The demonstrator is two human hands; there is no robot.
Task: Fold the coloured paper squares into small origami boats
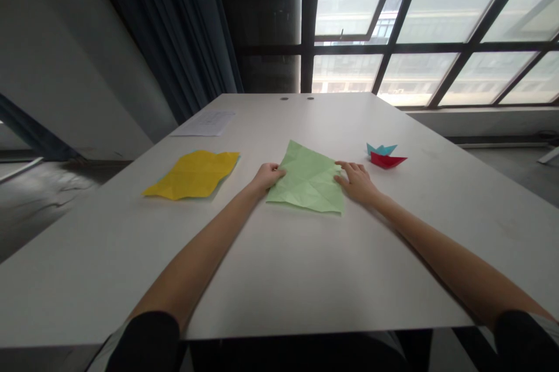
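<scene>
With the light green paper sheet [305, 181] taken as the middle of the clock, and twelve at the far end of the white table [271, 279], a yellow paper sheet [190, 176] is seen at nine o'clock, with a paler edge showing under it. A printed white page [205, 123] is seen farther off, at ten. At nine, right at the green sheet's side, the left hand [267, 176] is placed, and that side is pinched between its thumb and bent fingers. From these fingers, the sheet is spread toward three o'clock. The green sheet is laid flat between both hands, marked with creases, its far corner pointed to eleven. No long way can be picked out, as it looks about as wide as it is long. Its right side is touched by the right hand [356, 181], from which the sheet is spread toward nine. There the thumb and first finger are set apart; whether any paper is nipped cannot be told. Neither hand is nearer, since the sheet is touched by both. Past the right hand, a red paper boat [388, 161] is seen between two and three, with a blue paper boat [382, 149] just behind it.
</scene>
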